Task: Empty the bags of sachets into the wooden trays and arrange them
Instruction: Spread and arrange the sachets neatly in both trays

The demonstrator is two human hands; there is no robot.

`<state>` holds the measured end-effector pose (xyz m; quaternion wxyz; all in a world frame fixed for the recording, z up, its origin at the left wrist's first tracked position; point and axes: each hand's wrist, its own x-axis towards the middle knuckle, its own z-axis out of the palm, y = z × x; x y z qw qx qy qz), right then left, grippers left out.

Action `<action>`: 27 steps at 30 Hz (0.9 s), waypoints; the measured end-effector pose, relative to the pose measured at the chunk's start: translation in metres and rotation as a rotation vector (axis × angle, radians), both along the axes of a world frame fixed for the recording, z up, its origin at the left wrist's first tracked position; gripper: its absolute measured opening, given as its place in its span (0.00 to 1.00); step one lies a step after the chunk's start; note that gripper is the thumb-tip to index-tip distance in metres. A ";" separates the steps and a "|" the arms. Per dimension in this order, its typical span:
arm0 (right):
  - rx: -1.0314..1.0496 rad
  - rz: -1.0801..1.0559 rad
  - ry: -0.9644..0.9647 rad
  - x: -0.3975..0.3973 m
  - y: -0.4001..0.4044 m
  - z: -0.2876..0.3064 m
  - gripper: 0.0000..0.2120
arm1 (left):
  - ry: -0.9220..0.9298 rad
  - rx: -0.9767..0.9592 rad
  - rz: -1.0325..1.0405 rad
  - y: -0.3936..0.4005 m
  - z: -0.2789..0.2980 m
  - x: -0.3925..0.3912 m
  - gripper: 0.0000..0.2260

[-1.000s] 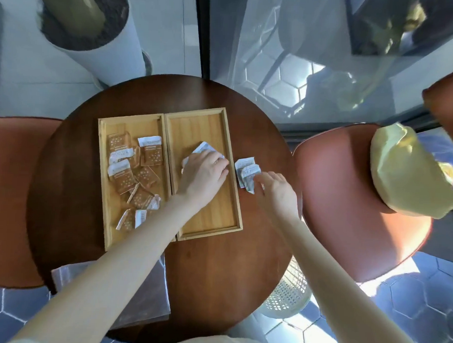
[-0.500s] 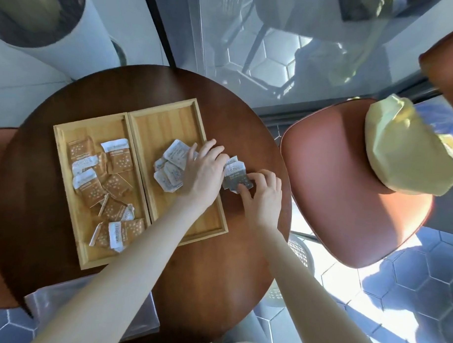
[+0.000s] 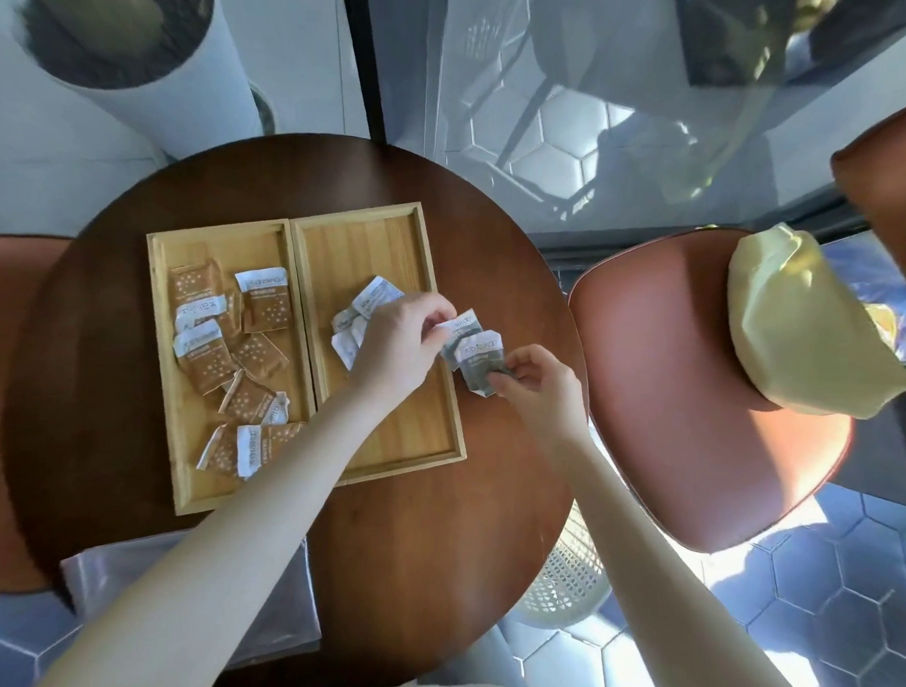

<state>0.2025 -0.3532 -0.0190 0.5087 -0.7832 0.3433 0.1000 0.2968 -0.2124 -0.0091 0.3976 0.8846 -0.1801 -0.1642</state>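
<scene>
- Pinching grey sachets (image 3: 478, 362) w/ both hands: left hand (image 3: 397, 349), right hand (image 3: 534, 384), off desk (image 3: 408, 547), so they go into right tray (image 3: 372, 237).

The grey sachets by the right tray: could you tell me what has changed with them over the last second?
The left hand left the tray pile and pinched one off-tray grey sachet; the right hand gripped the other. The brown sachets stayed put.
</scene>
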 end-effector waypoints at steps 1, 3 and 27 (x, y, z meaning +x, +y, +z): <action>0.048 -0.039 -0.022 -0.001 0.003 0.003 0.07 | 0.059 0.011 0.039 0.008 0.005 0.002 0.04; 0.161 -0.137 -0.073 -0.003 0.010 0.006 0.07 | 0.185 0.057 0.063 0.026 0.011 0.005 0.06; -0.734 0.617 -0.388 0.013 0.076 -0.020 0.14 | -0.230 0.479 -0.058 0.086 -0.051 -0.091 0.18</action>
